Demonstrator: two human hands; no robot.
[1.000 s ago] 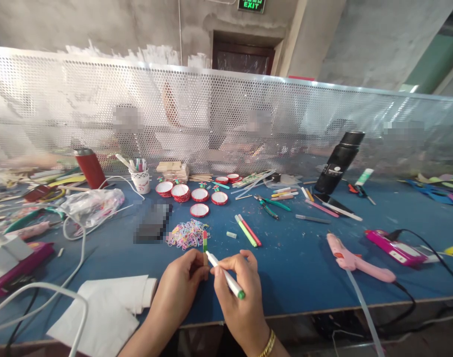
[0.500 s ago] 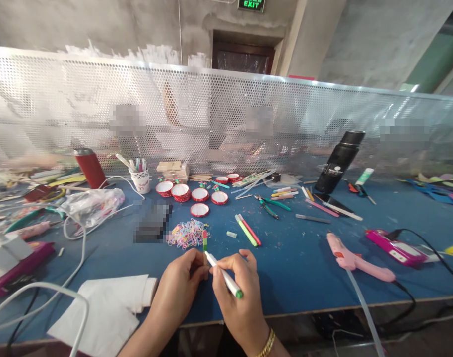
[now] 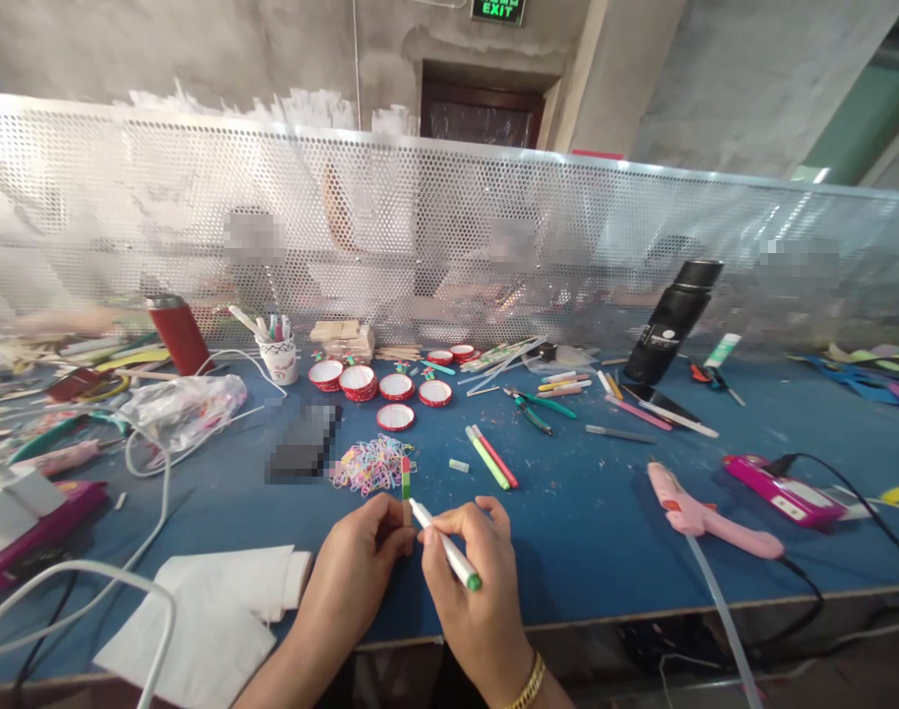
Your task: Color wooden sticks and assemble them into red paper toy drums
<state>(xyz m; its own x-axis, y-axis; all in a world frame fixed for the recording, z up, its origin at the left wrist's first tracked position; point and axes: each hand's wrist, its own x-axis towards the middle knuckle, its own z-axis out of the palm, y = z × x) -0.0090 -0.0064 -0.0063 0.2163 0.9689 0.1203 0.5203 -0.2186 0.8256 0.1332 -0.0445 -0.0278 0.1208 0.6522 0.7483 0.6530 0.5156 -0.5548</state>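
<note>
L hand (image 3: 364,551) has thumb & fingers pinched tog. on a small flat stick (image 3: 406,481); it pokes up just past the fingertips, reddish at top, green below, bare wood nr the grip. R hand (image 3: 475,571) is clamped on a white marker (image 3: 449,553), green end back twd the wrist, nib at the stick's R edge; can't tell if touching. Hands nr each other, over the blue table (image 3: 582,551).

Just beyond L hand: heap of coloured loops (image 3: 371,467). Fwd of R hand: small pale cap (image 3: 459,466), then green pen (image 3: 486,458) & red pen (image 3: 497,458) side by side. Farther fwd of L hand: red-rimmed discs (image 3: 396,418), some stacked. White sheet (image 3: 213,606) L of L forearm. Pink glue gun (image 3: 704,519) well R of R hand. Gold bracelet (image 3: 530,681) on R wrist.
</note>
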